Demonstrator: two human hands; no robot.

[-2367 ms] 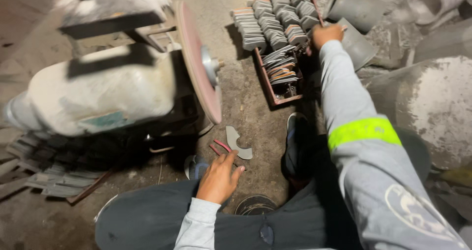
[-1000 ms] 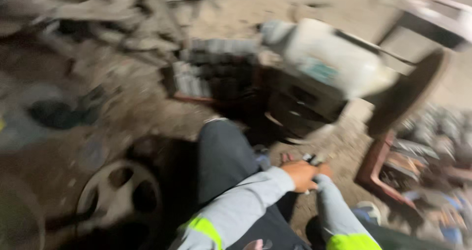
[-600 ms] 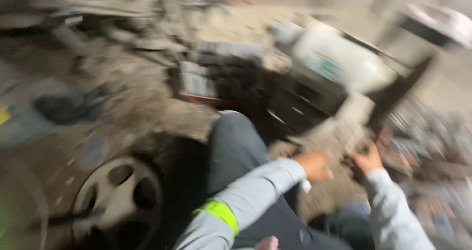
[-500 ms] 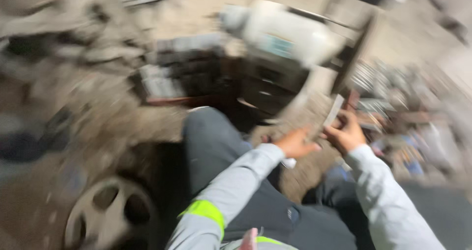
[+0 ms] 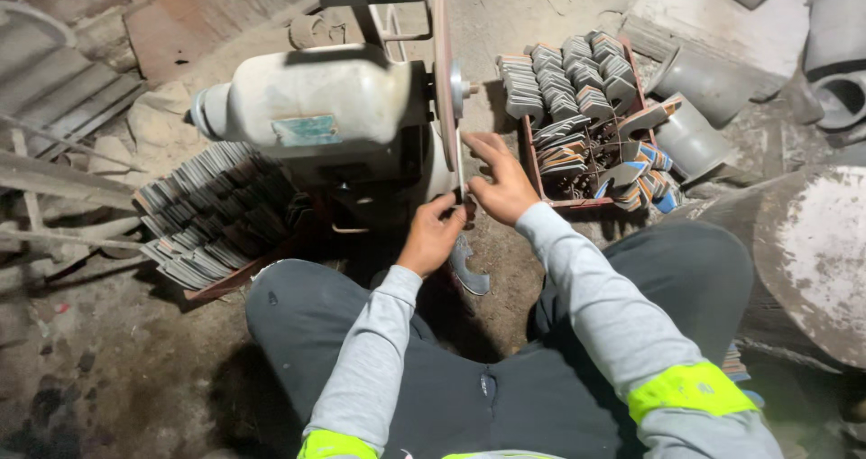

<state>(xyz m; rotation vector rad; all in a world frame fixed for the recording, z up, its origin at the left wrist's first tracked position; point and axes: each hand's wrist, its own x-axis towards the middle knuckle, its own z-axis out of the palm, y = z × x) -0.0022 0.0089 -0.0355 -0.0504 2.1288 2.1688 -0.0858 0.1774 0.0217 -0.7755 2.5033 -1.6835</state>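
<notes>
Both of my hands hold one thin flat metal blade (image 5: 461, 166) edge-on against the reddish grinding wheel (image 5: 442, 71) of a pale bench grinder (image 5: 316, 107). My left hand (image 5: 431, 235) pinches the blade's lower end from the left. My right hand (image 5: 499, 179) grips it from the right, fingers spread along it. Another curved metal piece (image 5: 469, 265) lies on the ground just below my left hand.
A reddish tray (image 5: 586, 116) of several stacked metal blades sits right of the wheel. Another pile of grey blades (image 5: 216, 211) lies left of the grinder. Grey pipe sections (image 5: 704, 98) and a large drum (image 5: 812, 252) crowd the right. My legs (image 5: 451, 378) are folded on the dirt floor.
The view has swung back from the left and steadied on the grinder. My hands came together, and now both hold a blade against the wheel.
</notes>
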